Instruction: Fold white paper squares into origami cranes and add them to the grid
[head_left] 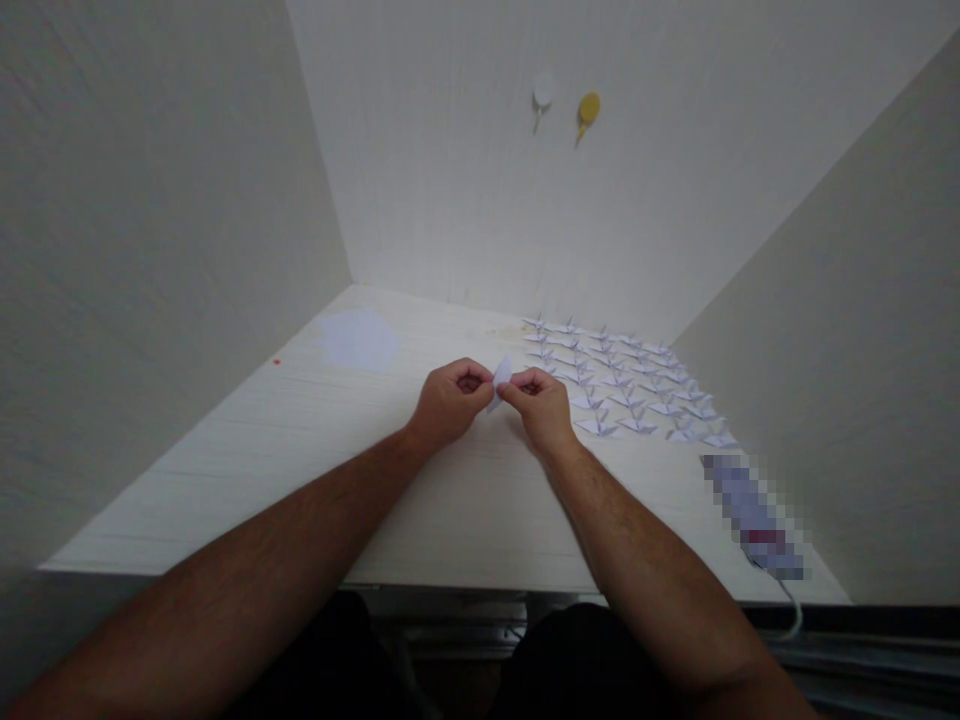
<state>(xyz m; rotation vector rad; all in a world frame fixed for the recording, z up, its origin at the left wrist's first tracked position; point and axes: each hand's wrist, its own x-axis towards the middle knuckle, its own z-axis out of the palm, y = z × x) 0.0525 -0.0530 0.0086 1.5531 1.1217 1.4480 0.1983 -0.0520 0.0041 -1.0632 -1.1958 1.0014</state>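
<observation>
A small folded piece of white paper [503,372] is held up above the middle of the table, pinched from both sides. My left hand [454,398] grips its left edge between thumb and fingers. On the other side, my right hand [541,402] pinches it in the same way. Its exact folds are too small to make out. Just beyond my right hand, several white paper cranes [630,395] stand in rows on the tabletop. A flat pile of white paper sheets [360,338] lies at the back left, apart from both hands.
Pale walls enclose the white table [300,480] at the left, back and right. A pixelated flat object [754,515] with a cable [795,610] lies at the right edge. A white hook [543,92] and a yellow hook [589,107] are on the back wall.
</observation>
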